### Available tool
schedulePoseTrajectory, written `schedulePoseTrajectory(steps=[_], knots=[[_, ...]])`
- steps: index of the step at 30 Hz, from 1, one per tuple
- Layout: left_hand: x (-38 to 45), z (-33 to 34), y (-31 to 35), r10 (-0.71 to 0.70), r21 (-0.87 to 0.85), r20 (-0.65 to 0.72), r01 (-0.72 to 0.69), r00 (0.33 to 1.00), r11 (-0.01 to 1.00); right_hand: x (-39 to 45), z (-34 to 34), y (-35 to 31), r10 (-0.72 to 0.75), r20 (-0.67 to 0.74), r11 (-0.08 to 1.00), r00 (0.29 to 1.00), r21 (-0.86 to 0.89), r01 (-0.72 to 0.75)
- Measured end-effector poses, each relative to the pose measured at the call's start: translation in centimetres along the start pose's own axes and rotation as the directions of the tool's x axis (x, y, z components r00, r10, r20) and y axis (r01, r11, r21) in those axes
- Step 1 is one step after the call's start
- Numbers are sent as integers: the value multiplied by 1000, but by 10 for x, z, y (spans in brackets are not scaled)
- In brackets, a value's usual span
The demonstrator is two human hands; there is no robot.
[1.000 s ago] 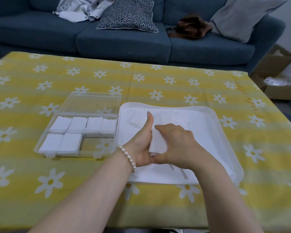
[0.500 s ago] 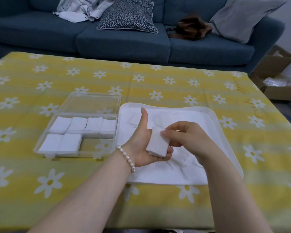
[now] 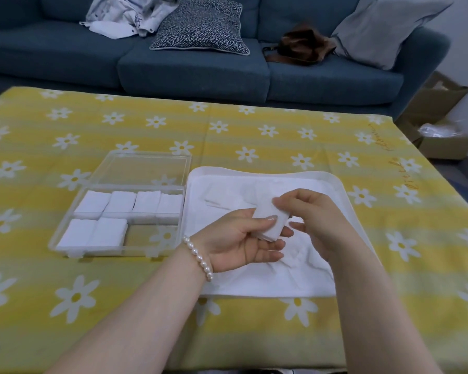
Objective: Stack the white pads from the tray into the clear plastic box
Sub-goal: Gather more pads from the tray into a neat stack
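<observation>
While the clear plastic box (image 3: 119, 225) on the table (image 3: 65, 306) already shows six stacks of white pads (image 3: 114, 214), four across its far row and two at the left of its near row, the near-right part of the box is bare, so the job looks well past halfway but not finished. A small stack of pads (image 3: 270, 222) sits above the tray (image 3: 335, 184), held in the left hand (image 3: 241, 241), whose grip is closed on it with the thumb pressed across its top and the fingers cupped beneath. The right hand (image 3: 316, 220) has its fingertips touching the far end of that same stack, seemingly squaring it up; its grip is loose, more steadying than holding. More loose pads (image 3: 219, 198) lie in the tray, near its far-left corner and under the hands, though white on white makes their number impossible to count. What remains, as I judge it, is carrying this stack left into the open near-right space, then gathering the rest
</observation>
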State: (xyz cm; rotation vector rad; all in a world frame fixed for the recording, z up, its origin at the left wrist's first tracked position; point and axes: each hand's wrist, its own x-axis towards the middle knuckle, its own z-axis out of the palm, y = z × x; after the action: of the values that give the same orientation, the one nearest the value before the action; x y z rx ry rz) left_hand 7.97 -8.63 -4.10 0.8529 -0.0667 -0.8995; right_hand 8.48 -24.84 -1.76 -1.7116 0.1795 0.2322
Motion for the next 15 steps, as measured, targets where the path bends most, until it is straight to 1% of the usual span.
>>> schedulePoseTrajectory(steps=[1, 3, 5, 7, 8, 11, 14, 15], knots=[[-1, 0, 0, 9, 8, 2, -9, 1000, 1000, 0, 0, 1, -2, 35, 997, 999, 81, -1], [-2, 1, 1, 15, 34, 12, -15, 1000, 999, 1, -3, 3, -44, 161, 955, 986, 297, -5], [-2, 2, 1, 9, 33, 31, -10, 999, 999, 4, -5, 9, -129, 323, 894, 938, 448, -32], [-2, 4, 0, -5, -3, 60, 5, 998, 1000, 9, -3, 18, -197, 449, 840, 872, 536, -87], [-1, 5, 0, -18, -31, 69, 20, 997, 999, 12, 0, 24, -205, 479, 812, 853, 570, -124], [0, 8, 1, -27, -110, 83, 36, 996, 993, 19, 11, 38, -196, 504, 708, 841, 666, -234], [-2, 12, 1, -8, -188, 86, 24, 996, 982, 24, 25, 46, -228, 487, 667, 843, 709, -229], [-2, 12, 2, -4, -209, 86, 22, 996, 978, 25, 30, 47, -258, 483, 632, 837, 740, -232]])
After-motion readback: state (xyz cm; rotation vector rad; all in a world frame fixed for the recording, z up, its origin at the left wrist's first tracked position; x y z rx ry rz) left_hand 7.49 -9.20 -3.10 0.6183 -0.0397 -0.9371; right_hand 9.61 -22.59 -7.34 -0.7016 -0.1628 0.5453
